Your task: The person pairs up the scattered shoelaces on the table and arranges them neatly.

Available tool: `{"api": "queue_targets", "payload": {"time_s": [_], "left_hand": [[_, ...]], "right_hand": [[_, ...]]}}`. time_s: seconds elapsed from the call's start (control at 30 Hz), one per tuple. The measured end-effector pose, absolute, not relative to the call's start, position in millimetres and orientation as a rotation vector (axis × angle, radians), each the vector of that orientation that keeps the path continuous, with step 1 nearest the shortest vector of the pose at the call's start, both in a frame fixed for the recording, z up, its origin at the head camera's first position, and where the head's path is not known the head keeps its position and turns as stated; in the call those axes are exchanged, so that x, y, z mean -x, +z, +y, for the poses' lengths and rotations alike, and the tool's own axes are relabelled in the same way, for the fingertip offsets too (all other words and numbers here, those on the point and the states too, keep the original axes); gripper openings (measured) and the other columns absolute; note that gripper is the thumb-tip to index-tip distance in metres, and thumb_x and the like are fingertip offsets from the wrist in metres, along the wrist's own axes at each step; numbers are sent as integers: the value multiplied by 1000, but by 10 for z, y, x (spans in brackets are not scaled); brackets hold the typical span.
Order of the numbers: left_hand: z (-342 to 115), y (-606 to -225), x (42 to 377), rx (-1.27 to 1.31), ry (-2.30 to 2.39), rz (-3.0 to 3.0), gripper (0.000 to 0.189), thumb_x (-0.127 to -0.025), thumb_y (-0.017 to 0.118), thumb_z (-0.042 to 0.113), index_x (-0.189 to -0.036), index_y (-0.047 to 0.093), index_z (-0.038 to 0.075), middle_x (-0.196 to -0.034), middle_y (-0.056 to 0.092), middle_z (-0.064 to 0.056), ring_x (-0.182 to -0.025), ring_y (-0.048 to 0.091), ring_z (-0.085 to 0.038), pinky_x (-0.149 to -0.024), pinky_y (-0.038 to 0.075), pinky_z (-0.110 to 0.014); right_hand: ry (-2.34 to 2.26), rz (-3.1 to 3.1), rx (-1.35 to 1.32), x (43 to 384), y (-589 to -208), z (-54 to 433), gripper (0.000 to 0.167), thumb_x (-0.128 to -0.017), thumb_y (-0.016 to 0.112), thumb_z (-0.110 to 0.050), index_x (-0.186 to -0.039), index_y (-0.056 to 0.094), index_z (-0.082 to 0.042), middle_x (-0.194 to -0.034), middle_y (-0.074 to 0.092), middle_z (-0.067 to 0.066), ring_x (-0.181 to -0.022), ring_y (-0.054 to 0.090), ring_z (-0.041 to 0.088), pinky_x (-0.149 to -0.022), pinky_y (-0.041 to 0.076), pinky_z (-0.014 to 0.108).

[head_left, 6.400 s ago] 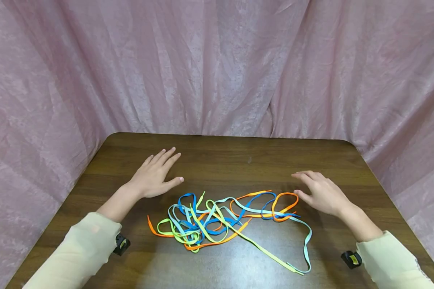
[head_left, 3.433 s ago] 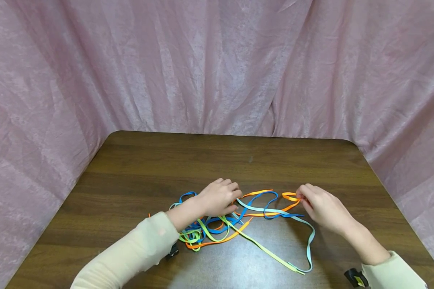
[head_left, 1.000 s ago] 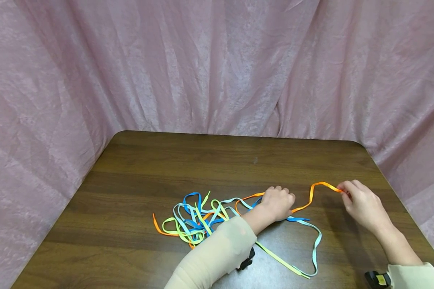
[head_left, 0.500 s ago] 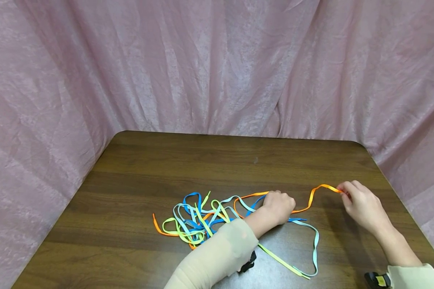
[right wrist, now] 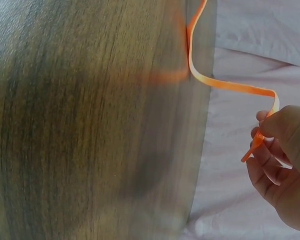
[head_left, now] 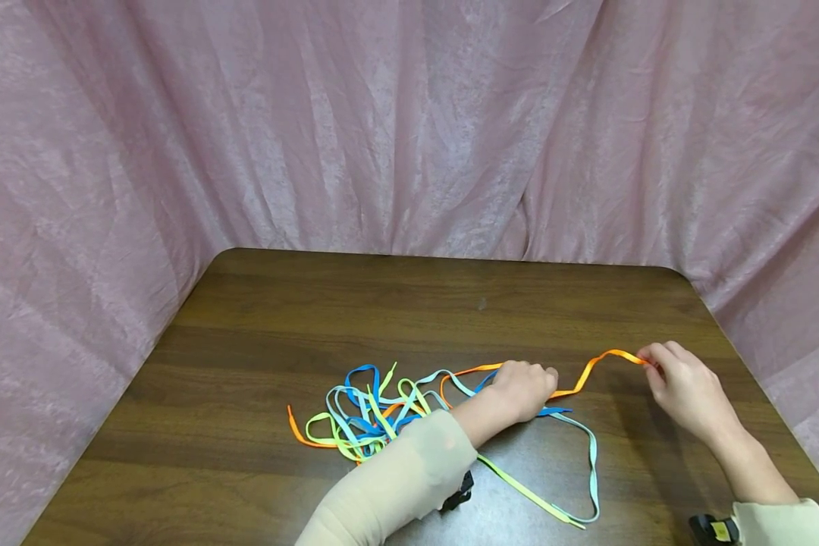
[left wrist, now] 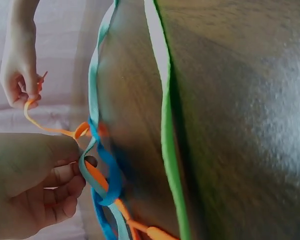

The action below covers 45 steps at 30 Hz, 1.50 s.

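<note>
In the head view a tangle of flat shoelaces lies on the table: light blue [head_left: 594, 470], yellow-green [head_left: 528, 493], blue [head_left: 362, 369] and orange [head_left: 604, 355]. My right hand [head_left: 685, 390] pinches the orange shoelace [right wrist: 242, 88] near its tip, between thumb and fingers, and a loose curve of it runs back to the left hand. My left hand [head_left: 515, 394] is bent over the right part of the tangle. In the left wrist view its thumb and finger pinch the light blue shoelace [left wrist: 93, 85], with blue [left wrist: 112, 175] and orange strands crossing right beside the fingertips.
The brown wooden table [head_left: 355, 303] has a rounded far edge, with a pink curtain [head_left: 382, 136] hanging behind it. The left forearm's pale sleeve [head_left: 396, 478] crosses over part of the shoelaces. A black wrist camera [head_left: 713, 529] is at the right cuff.
From open hands beside the tangle, my right hand took the orange shoelace and drew it rightward. My left hand came across to the tangle's right part. Lately the light blue and blue shoelaces shifted slightly left.
</note>
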<state>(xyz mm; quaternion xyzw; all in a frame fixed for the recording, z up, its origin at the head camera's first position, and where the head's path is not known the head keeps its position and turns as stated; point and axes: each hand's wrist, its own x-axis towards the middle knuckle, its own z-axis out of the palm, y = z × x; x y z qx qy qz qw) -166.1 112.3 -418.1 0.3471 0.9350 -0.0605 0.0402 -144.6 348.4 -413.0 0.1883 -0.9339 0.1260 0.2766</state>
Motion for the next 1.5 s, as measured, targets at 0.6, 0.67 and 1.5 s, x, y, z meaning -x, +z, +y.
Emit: {"api": "queue_targets", "payload": {"time_s": [0.6,0.67,1.5], "left_hand": [[753,-3854,1596,-1245,-219,2936,6,-88,55,15,-90,53,21,-85,62,9,-71,54,-11,-56,41,-22],[703,-3841,1568,-1273,-221,2961,6,-89,54,14,-88,54,20,-82,61,9,-68,53,-11,-54,39,-22],[93,-3745,1480,-1166,-85,2985,12,-81,68,32,-76,62,22,-73,61,12,-65,55,-9,-49,41,-22]], "right_hand": [[316,-2507,-534,1469,-4079,3561,28,-61,68,11,-82,60,-5,-72,54,4,-57,48,17,-46,38,35],[316,-2503,-544,1473,-4076,3570,28,-61,68,11,-83,59,-5,-72,54,4,-57,49,18,-46,39,36],[230,-2479,-635,1449,-4060,3755,27,-58,72,5,-77,60,-8,-69,55,-1,-55,44,11,-49,36,29]]}}
